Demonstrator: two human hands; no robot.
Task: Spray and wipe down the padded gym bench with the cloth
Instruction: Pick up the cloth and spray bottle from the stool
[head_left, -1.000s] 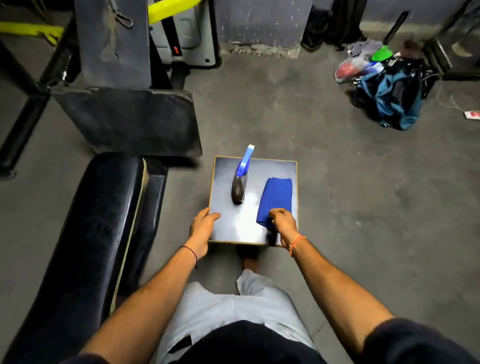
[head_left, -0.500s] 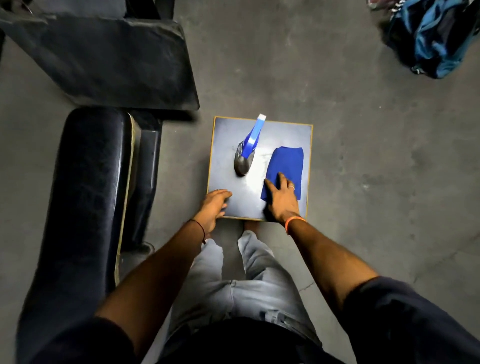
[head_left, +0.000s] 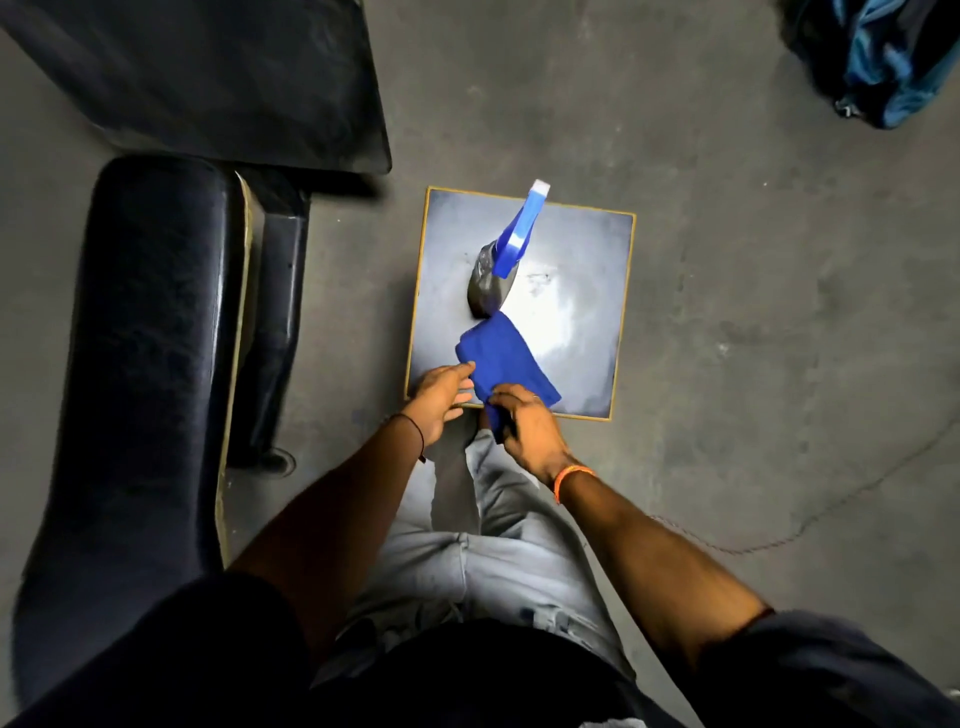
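Blue cloth (head_left: 501, 366) pinched at its near end by right hand (head_left: 527, 426), over near edge of small square table (head_left: 587, 291).

Right grip holds cloth, fingers closed on the fold; the rest of it slants up-left over the tabletop. Left hand (head_left: 439, 395) open, fingers spread, touching cloth's left side at table's near-left corner. Spray bottle (head_left: 493, 275) with blue trigger head stands upright mid-table, just beyond cloth's far corner. Black padded gym bench (head_left: 150, 332) runs along the left, apart from table. Grey concrete floor (head_left: 753, 364); blue bag (head_left: 883, 67) top right.
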